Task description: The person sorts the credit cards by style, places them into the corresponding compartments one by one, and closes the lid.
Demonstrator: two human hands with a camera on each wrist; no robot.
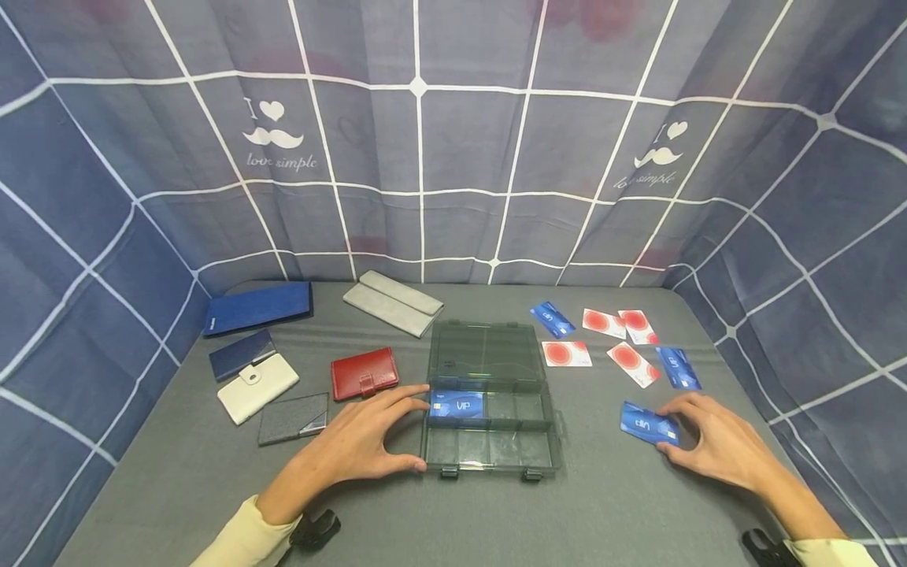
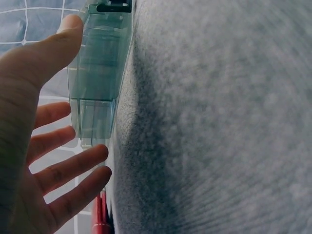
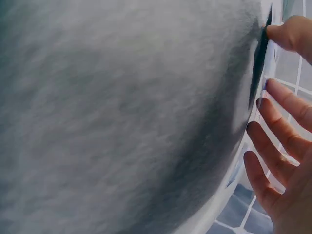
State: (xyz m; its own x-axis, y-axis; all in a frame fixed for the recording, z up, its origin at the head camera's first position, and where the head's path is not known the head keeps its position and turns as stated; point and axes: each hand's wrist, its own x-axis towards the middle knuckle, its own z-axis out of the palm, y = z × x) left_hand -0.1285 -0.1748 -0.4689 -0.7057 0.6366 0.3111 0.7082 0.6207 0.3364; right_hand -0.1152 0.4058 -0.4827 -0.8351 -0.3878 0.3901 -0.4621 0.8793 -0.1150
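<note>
Blue card pinched at its chip end, right of the box

My right grip (image 1: 716, 441) pinches a blue card (image 1: 643, 422) between thumb and fingertips, well to the right of the plastic box (image 1: 489, 426). The card's long axis runs mostly sideways, the free end angled away to the left, the chip end toward my palm; its VIP lettering reads upside down to me. I cannot tell whether it is lifted off the desk (image 1: 595, 504).

My left grip (image 1: 361, 437) is spread, thumb and fingers near opposite ends of the box's left wall. Inside, a second card (image 1: 457, 405) lies sideways in the left of the middle row, its lettering upright.

Flat grey cloth stretches from the held card to the box's right wall. Behind the card lie another blue card (image 1: 679, 368) and several red-and-white cards (image 1: 633, 365).

The box is smoky green, see-through and rectangular, its lid (image 1: 489, 350) laid back. A smooth red wallet (image 1: 364, 373) sits beyond my left fingers.
</note>
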